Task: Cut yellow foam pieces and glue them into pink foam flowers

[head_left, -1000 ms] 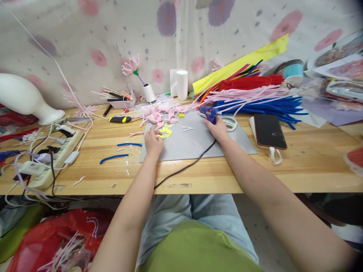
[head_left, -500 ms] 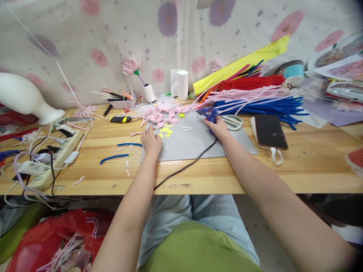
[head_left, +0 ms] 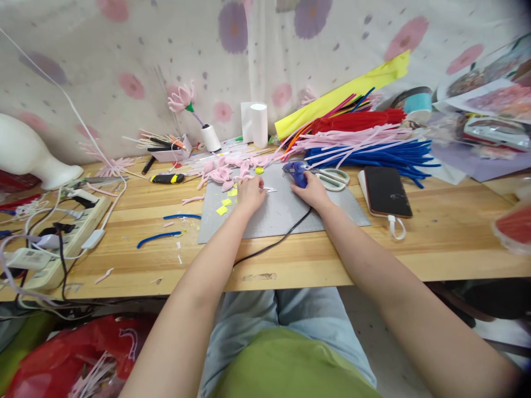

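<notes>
Over the mat (head_left: 286, 205)'s far part, the right hand (head_left: 312, 191) grips the glue gun (head_left: 296, 173); the left hand (head_left: 250, 194) is at white strips (head_left: 271, 190) there, its hold unclear. Bare mat separates them; the cord (head_left: 286, 234) crosses its near edge. Left of it, an adapter (head_left: 29, 258)'s print is unreadably small.

Blue glue gun (head_left: 296, 172), grey mat (head_left: 286, 207)

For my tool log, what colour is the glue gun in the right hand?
The glue gun is purplish blue, best seen in the head view.
</notes>
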Tool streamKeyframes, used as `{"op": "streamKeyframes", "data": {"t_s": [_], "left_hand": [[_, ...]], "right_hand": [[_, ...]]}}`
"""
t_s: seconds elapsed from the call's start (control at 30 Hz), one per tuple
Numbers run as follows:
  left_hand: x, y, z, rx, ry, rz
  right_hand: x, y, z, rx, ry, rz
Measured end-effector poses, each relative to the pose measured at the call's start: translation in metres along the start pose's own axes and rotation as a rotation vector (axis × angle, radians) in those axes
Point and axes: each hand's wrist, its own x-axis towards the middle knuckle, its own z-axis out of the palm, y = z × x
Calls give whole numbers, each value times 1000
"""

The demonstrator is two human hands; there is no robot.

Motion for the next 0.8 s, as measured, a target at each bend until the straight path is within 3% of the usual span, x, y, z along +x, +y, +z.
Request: {"op": "streamKeyframes", "data": {"t_s": [0.2,0.33,0.43,0.6,0.8], "left_hand": [[2,11,14,22,-23,-12],[-2,9,14,31,-5,-23],[-13,6,12,-3,56,-3],[-31,4,10,-29,146,11],[-33,3,10,-10,149,31]], "right_hand": [[-12,-23,-31,-135,135,-20],[-19,-39,-46,-115,-79,-104],[-24,-47,-30,34,-210,-210],[-26,-57,8,167,-199,-188],[-22,-54,17,162,-197,-182]]}}
